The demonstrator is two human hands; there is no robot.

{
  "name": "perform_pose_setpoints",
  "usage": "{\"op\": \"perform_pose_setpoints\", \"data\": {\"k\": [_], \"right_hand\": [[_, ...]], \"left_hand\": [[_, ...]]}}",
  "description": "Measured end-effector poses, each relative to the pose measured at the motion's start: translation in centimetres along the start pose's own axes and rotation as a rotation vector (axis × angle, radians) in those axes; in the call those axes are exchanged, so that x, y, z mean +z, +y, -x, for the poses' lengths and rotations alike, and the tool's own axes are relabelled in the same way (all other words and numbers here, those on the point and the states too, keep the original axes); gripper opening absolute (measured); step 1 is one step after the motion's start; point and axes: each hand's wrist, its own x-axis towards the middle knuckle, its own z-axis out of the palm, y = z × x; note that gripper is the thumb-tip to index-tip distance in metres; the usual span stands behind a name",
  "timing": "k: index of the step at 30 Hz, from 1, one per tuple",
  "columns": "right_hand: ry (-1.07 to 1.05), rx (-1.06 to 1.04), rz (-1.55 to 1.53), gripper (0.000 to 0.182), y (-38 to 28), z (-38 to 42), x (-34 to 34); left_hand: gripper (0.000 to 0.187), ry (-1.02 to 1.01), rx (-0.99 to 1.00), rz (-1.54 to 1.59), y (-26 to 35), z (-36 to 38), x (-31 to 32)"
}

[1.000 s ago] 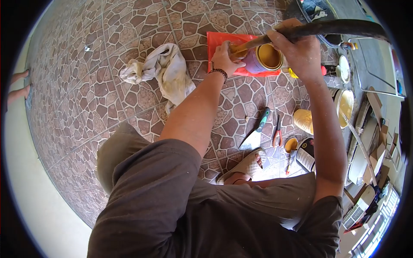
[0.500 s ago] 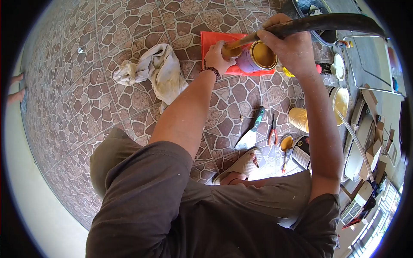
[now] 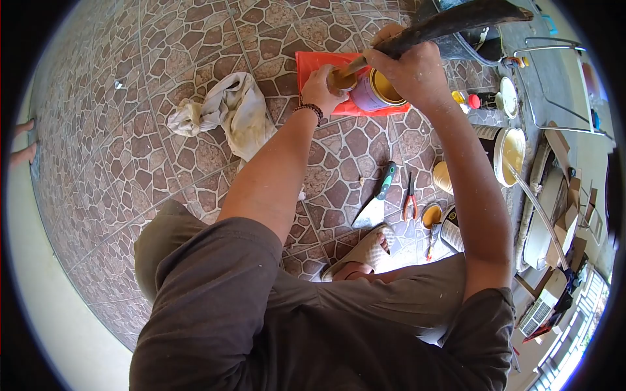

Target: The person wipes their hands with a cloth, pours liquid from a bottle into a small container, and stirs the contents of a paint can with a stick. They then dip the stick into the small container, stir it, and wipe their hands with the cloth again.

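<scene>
My left hand (image 3: pixel 324 87) is wrapped round a small cup (image 3: pixel 342 79) with brown-yellow liquid in it. My right hand (image 3: pixel 417 73) grips a long dark curved stick (image 3: pixel 450 27), whose lighter lower end reaches into the cup. Just right of the cup, an open purple can (image 3: pixel 370 94) of yellow-brown paint stands on a red sheet (image 3: pixel 310 63). Part of the can's rim lies close under my right hand.
A crumpled cloth (image 3: pixel 244 111) lies on the left. Nearer me are a scraper (image 3: pixel 378 199), pliers (image 3: pixel 410 199) and a small lid (image 3: pixel 431 216). Buckets (image 3: pixel 510 156) and boards stand at the right. Another person's feet (image 3: pixel 25 154) show at far left.
The stick in my right hand has tilted, its upper end moving left and up. Its lower end stays in the cup. The whole view has shifted slightly.
</scene>
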Motion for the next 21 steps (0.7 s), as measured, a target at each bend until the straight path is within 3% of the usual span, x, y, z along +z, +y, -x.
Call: {"op": "perform_pose_setpoints", "data": {"k": [21], "right_hand": [[-0.045, -0.003, 0.077, 0.02, -0.5, -0.5, 1.0]], "left_hand": [[0.07, -0.006, -0.043, -0.007, 0.4, 0.0, -0.1]]}}
